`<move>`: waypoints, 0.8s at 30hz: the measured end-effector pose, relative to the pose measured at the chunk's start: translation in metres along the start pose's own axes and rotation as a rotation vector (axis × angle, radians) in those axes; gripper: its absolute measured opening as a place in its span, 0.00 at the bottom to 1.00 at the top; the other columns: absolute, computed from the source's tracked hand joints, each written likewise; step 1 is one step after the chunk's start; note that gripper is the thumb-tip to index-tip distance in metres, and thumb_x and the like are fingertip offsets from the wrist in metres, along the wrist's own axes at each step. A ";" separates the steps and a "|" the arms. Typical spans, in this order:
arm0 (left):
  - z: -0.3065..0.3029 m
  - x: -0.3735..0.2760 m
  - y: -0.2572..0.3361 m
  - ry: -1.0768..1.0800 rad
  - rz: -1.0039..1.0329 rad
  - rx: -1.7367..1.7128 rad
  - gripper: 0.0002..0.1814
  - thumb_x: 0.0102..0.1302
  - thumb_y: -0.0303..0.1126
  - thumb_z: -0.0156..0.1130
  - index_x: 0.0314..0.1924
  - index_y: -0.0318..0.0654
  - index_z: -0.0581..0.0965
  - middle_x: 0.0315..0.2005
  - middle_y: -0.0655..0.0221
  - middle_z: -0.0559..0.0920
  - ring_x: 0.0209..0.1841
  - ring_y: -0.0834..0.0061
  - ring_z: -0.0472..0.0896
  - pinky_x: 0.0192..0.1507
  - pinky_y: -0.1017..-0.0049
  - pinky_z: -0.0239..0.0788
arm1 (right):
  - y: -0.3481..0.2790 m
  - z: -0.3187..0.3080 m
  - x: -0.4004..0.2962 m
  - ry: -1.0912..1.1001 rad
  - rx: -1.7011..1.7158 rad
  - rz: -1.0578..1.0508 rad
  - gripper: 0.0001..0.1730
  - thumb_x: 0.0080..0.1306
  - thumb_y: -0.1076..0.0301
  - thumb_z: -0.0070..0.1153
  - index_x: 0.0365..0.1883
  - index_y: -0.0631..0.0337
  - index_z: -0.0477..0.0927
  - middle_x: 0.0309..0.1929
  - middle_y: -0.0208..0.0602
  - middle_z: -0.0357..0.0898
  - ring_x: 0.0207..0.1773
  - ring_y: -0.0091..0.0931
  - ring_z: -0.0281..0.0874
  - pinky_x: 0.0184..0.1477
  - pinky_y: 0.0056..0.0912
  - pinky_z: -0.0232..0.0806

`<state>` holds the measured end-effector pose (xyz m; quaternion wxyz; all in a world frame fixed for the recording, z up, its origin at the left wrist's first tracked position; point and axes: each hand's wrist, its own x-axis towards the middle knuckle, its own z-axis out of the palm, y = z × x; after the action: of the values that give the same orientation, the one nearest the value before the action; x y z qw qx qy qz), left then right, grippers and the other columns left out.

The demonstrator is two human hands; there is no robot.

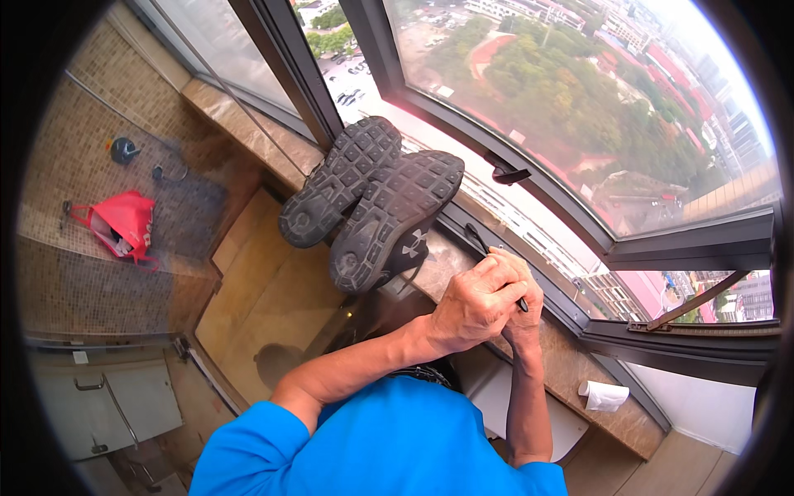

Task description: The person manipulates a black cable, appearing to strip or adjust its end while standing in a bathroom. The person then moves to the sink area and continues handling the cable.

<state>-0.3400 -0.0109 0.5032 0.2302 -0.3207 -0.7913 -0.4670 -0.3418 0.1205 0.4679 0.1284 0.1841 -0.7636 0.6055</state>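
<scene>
My left hand (474,301) and my right hand (526,291) are pressed together above the stone window sill (437,260). Between them they grip a slender black object (476,239); its looped or oval end shows beyond the fingers and a short dark end below them. What it is cannot be told. Left of the hands, a pair of black Under Armour sneakers leans at the window with soles facing me. The nearer sneaker (397,217), with a white logo and a hanging lace, partly overlaps the farther one (347,177).
An outward-tilted window (502,149) with a dark handle (510,176) opens high above a city. A rolled white paper or cloth (603,396) lies on the sill at right. Behind glass at left, a red bag (127,220) hangs near a tiled wall. A glass door has metal handles.
</scene>
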 end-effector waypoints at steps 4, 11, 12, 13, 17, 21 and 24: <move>0.007 -0.001 0.007 0.005 0.012 -0.055 0.16 0.47 0.20 0.66 0.39 0.36 0.81 0.35 0.67 0.79 0.36 0.63 0.78 0.36 0.69 0.74 | -0.001 -0.009 -0.010 0.014 -0.037 0.011 0.21 0.56 0.72 0.62 0.50 0.67 0.80 0.54 0.49 0.79 0.57 0.39 0.77 0.60 0.37 0.67; -0.007 0.001 -0.007 0.032 -0.006 0.019 0.17 0.46 0.19 0.66 0.39 0.37 0.82 0.35 0.67 0.80 0.36 0.63 0.79 0.37 0.68 0.75 | 0.007 0.010 0.006 -0.003 0.003 -0.021 0.22 0.56 0.73 0.62 0.51 0.67 0.80 0.54 0.49 0.79 0.59 0.39 0.76 0.61 0.37 0.67; -0.012 0.002 -0.010 0.041 -0.006 0.036 0.17 0.46 0.19 0.66 0.39 0.37 0.82 0.35 0.67 0.80 0.36 0.63 0.79 0.37 0.68 0.75 | 0.013 0.015 0.011 -0.007 0.032 -0.033 0.21 0.57 0.73 0.62 0.50 0.67 0.80 0.54 0.49 0.79 0.60 0.39 0.76 0.61 0.37 0.67; -0.016 0.003 -0.012 0.049 -0.007 0.052 0.17 0.45 0.19 0.66 0.39 0.36 0.82 0.35 0.67 0.80 0.36 0.63 0.79 0.37 0.68 0.75 | 0.016 0.020 0.015 -0.011 0.059 -0.045 0.21 0.57 0.73 0.61 0.50 0.68 0.80 0.54 0.48 0.79 0.60 0.39 0.76 0.61 0.37 0.66; -0.020 0.000 -0.022 0.081 -0.016 0.074 0.16 0.45 0.18 0.65 0.38 0.35 0.82 0.34 0.68 0.80 0.36 0.62 0.79 0.38 0.68 0.75 | 0.014 0.032 0.022 -0.008 0.071 -0.025 0.19 0.58 0.75 0.59 0.49 0.67 0.80 0.54 0.47 0.80 0.59 0.39 0.77 0.61 0.36 0.67; -0.013 -0.005 -0.014 0.055 -0.045 0.071 0.16 0.44 0.17 0.65 0.37 0.34 0.82 0.34 0.66 0.80 0.36 0.62 0.79 0.37 0.68 0.75 | 0.013 0.022 0.015 -0.025 0.029 -0.067 0.21 0.57 0.76 0.60 0.50 0.65 0.79 0.54 0.47 0.80 0.58 0.39 0.77 0.61 0.38 0.67; -0.002 -0.007 -0.005 0.048 -0.010 0.004 0.16 0.45 0.18 0.66 0.38 0.35 0.81 0.35 0.66 0.80 0.36 0.62 0.79 0.37 0.68 0.74 | 0.001 0.005 0.005 -0.038 -0.022 -0.048 0.22 0.56 0.75 0.61 0.51 0.65 0.79 0.55 0.47 0.79 0.58 0.39 0.77 0.60 0.38 0.67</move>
<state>-0.3392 -0.0164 0.4965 0.2475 -0.3048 -0.7881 -0.4740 -0.3471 0.1154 0.4679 0.1304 0.2127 -0.7677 0.5902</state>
